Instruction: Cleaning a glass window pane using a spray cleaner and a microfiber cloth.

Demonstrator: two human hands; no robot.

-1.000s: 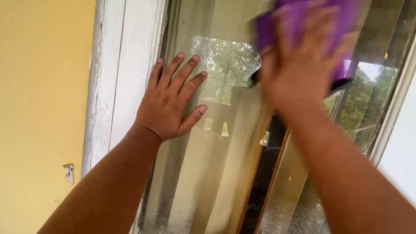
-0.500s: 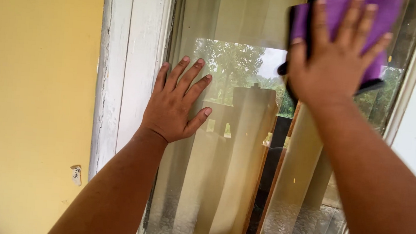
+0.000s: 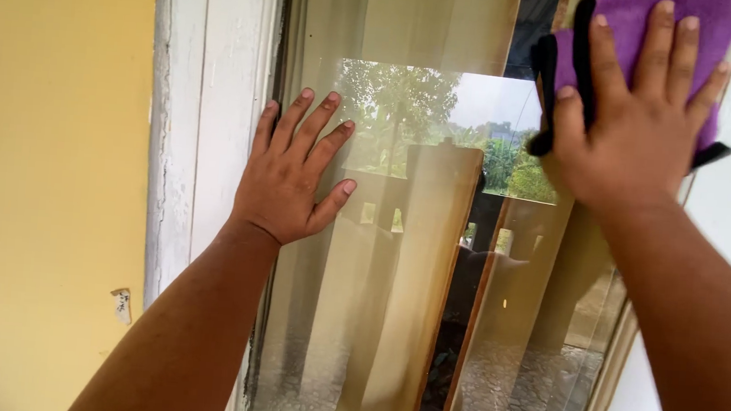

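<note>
Head: right hand (image 3: 641, 131) flat on purple cloth (image 3: 649, 28).

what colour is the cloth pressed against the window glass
Purple with a black edge, under the right hand; the cloth shows best in the head view.

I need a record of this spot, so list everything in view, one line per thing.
cloth: one, purple with a black edge, pressed flat on the glass at upper right
window pane: one, clear glass that reflects trees and sky, centre
curtain: pale beige, behind the glass
window frame: white, paint worn and flaking, left of the glass
wall: yellow, far left
paper scrap: one, small, white, stuck low on the wall
left hand: fingers spread, palm flat on the glass by the frame
right hand: fingers spread over the cloth, no closed grip
</note>
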